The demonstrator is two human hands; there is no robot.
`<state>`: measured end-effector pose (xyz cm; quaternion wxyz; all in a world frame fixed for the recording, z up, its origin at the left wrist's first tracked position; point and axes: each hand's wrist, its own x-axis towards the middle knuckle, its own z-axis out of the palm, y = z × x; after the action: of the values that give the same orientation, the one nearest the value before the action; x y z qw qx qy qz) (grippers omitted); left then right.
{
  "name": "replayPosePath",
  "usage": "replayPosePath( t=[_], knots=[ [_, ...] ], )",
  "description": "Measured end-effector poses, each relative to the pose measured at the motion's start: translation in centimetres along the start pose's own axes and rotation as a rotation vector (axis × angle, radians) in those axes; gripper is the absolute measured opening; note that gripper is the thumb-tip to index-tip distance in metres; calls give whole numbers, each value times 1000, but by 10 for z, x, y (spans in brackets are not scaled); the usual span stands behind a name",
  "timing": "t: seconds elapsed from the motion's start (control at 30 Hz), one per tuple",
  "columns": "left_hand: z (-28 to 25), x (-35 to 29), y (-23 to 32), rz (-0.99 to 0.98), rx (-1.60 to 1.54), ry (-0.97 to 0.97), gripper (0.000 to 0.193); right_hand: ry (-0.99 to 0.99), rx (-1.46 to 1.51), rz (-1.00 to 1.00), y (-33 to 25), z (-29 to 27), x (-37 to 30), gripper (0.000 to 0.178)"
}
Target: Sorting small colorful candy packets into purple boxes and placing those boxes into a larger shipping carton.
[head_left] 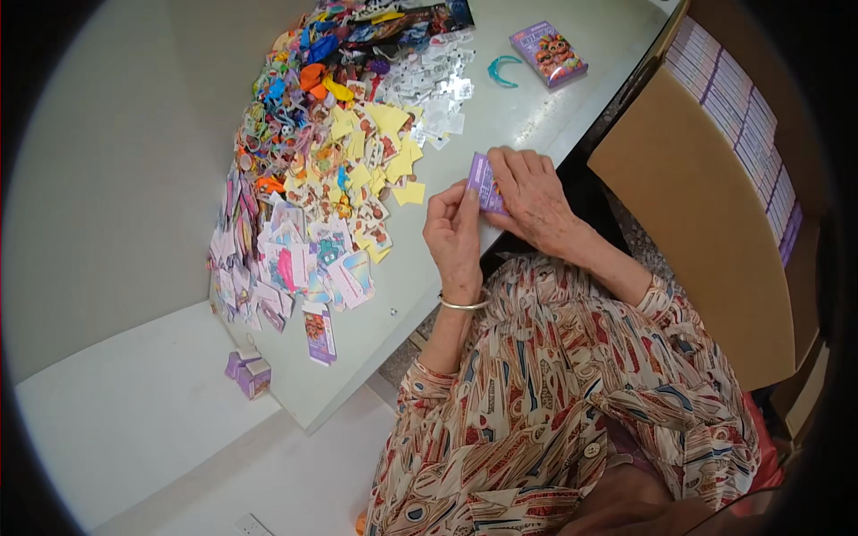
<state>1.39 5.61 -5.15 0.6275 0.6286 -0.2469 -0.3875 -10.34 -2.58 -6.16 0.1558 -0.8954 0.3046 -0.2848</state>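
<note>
A small purple printed carton (483,186) is held between my two hands at the near edge of the table. My left hand (454,234), with a bangle at the wrist, grips its left side between thumb and fingers. On its right side my right hand (539,204) is closed over the carton, the fingers covering much of the print. Whether its flaps are folded in or out I cannot tell. Beyond the hands lie a teal curved band (502,71) and a larger-looking purple carton (549,55) with colourful figures on it.
Left of my hands spreads a heap of small colourful toys (290,107), yellow cards (393,161), silvery-white packets (438,85) and pastel cards (344,277). Flattened cartons (318,335) and small purple boxes (250,375) lie nearer. A big cardboard box (706,223) at right holds rows of cartons (742,116).
</note>
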Motion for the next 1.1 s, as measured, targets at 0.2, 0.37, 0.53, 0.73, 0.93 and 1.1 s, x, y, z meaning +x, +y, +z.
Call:
replayPosePath(
  t=[0.2, 0.37, 0.53, 0.73, 0.93, 1.1],
  knots=[
    [7, 4, -16, 285, 570, 51, 29, 19, 2, -15, -6, 3, 2, 69],
    [8, 4, -24, 531, 806, 85, 33, 10, -42, -11, -8, 8, 1, 64],
    [1, 3, -18, 446, 698, 44, 35, -5, -49, -8, -8, 5, 2, 72],
    [-34, 13, -3, 80, 153, -40, 38, -69, -16, 104, -2, 3, 11, 77],
    [-7, 19, -1, 235, 469, -156, 36, -22, -112, 84, -2, 5, 13, 74],
    [-5, 12, -18, 345, 684, -139, 39, -72, -211, 66, -5, 8, 9, 71]
  ],
)
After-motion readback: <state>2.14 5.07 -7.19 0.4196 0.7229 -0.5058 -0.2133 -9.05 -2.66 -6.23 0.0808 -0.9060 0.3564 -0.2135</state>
